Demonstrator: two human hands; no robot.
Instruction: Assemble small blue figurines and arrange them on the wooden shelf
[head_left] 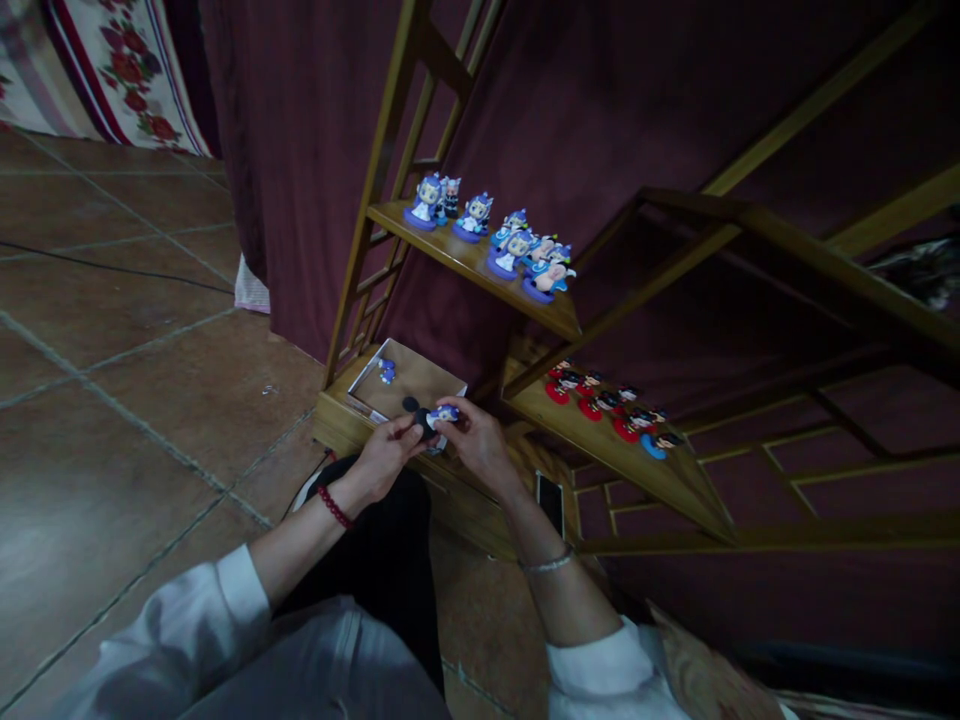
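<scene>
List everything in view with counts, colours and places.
held figurine: one, blue and black, between both hands
upper figurines: about seven, blue, upper shelf
lower figurines: about eight, mostly red, lower shelf
box: one, brown, bottom ledge, small blue figurine inside
phone: one, dark, ledge beside right wrist
shelf unit: one, wooden, against curtain
curtain: one, maroon, behind shelves
left hand: one, red bracelet, gripping held figurine
right hand: one, silver bracelet, gripping held figurine

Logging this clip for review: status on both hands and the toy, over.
Left hand and right hand both gripping small figurine. Held over near edge of open box. Nothing blocking; phone beside right forearm.
</scene>
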